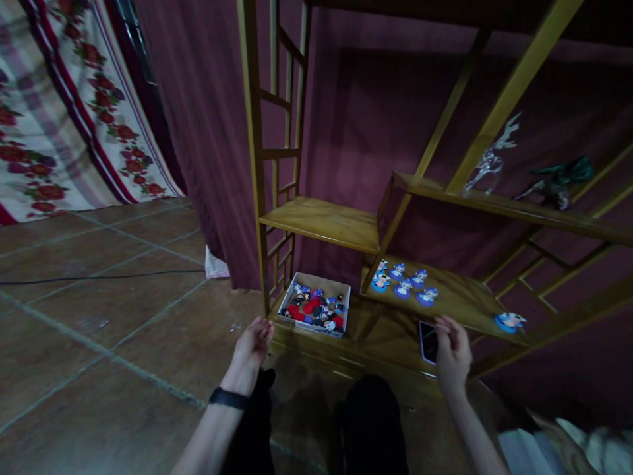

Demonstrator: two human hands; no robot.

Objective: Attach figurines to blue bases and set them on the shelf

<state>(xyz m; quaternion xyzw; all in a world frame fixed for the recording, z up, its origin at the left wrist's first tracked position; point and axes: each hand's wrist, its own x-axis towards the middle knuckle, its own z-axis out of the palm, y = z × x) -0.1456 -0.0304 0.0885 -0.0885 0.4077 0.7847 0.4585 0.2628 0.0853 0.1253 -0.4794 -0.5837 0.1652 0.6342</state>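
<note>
My left hand hovers just in front of the near left corner of a shallow cardboard box. Its fingers are loosely bent and a little apart, with nothing seen in them. Inside the box lie many small figurines, red, blue and dark, in a jumble. My right hand is beside a dark phone, its fingers curled together; whether anything sits between them is hidden. On the low raised shelf stand several small figurines on blue and purple round bases. One blue-based figurine stands apart near the shelf's right end.
A wooden shelf unit rises ahead, with a middle shelf above the box. Higher right stand a clear deer figure and a dark figure. A black cable crosses the tiled floor. My knees are close below.
</note>
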